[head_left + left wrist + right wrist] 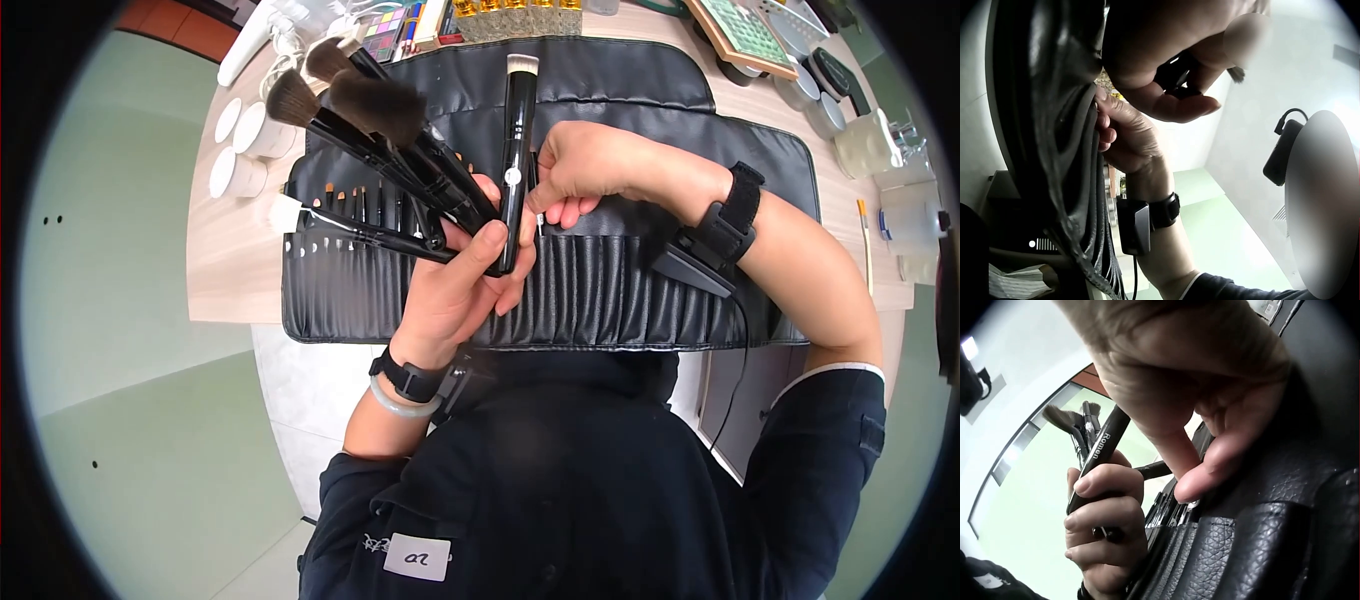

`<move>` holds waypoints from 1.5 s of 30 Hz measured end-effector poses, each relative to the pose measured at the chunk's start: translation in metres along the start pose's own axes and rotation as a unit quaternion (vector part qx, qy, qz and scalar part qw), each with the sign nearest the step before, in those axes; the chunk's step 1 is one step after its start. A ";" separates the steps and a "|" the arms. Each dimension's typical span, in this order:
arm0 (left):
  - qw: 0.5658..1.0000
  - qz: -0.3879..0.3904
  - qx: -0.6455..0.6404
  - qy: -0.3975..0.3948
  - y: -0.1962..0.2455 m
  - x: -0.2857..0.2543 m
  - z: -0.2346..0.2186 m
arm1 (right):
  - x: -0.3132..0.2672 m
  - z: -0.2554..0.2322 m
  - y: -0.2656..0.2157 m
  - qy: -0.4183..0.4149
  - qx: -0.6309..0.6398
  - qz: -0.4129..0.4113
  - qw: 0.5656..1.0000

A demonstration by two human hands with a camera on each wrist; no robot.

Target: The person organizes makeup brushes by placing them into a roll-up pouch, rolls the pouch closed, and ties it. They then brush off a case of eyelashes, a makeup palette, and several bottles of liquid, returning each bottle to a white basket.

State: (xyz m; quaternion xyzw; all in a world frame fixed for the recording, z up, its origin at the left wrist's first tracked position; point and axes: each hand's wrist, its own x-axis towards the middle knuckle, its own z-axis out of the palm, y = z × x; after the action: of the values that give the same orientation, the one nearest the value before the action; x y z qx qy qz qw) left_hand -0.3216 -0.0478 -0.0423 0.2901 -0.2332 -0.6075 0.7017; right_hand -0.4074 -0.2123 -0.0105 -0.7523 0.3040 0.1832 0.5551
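My left hand (450, 300) grips a bundle of black-handled makeup brushes (450, 180), fluffy heads pointing up and to the left. One thick flat-topped brush (518, 110) stands upright in that bundle, beside my right hand. Behind them lies a black leather brush roll (590, 285) with a row of narrow pockets. At its pocket edge my right hand (590, 165) pinches a slim brush (541, 226), thumb and fingertips close together; most of it is hidden by the fingers. In the right wrist view the pinching fingertips (1194, 487) are right at the pocket tops.
Several slim brushes (360, 205) sit in the roll's left pockets. White cups (238, 172) stand at the table's left. An eyeshadow palette (383, 38) and gold-capped bottles (515, 20) line the back. At the right are a clear pump bottle (868, 145) and a lone brush (865, 235).
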 end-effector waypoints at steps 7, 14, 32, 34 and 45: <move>0.999 -0.017 0.035 0.028 0.003 0.000 0.005 | 0.000 0.000 0.002 0.003 0.013 0.009 1.000; 0.998 -0.041 0.034 0.026 0.004 0.000 0.003 | -0.017 -0.036 0.000 0.007 0.030 -0.078 0.996; 0.993 -0.095 0.074 0.005 0.006 -0.001 0.003 | -0.002 -0.028 -0.040 0.010 0.210 -0.211 0.955; 0.990 -0.108 0.094 -0.004 0.007 -0.001 0.003 | 0.013 -0.025 -0.038 -0.043 0.241 -0.199 0.949; 0.988 -0.123 0.092 -0.026 0.009 -0.002 0.003 | 0.015 -0.001 -0.060 -0.108 0.190 -0.218 0.951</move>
State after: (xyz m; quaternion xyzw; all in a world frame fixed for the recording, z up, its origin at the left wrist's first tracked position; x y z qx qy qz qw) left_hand -0.3174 -0.0452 -0.0345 0.3638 -0.2689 -0.6723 0.5860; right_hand -0.3567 -0.2050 0.0241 -0.6564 0.1001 0.0771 0.7438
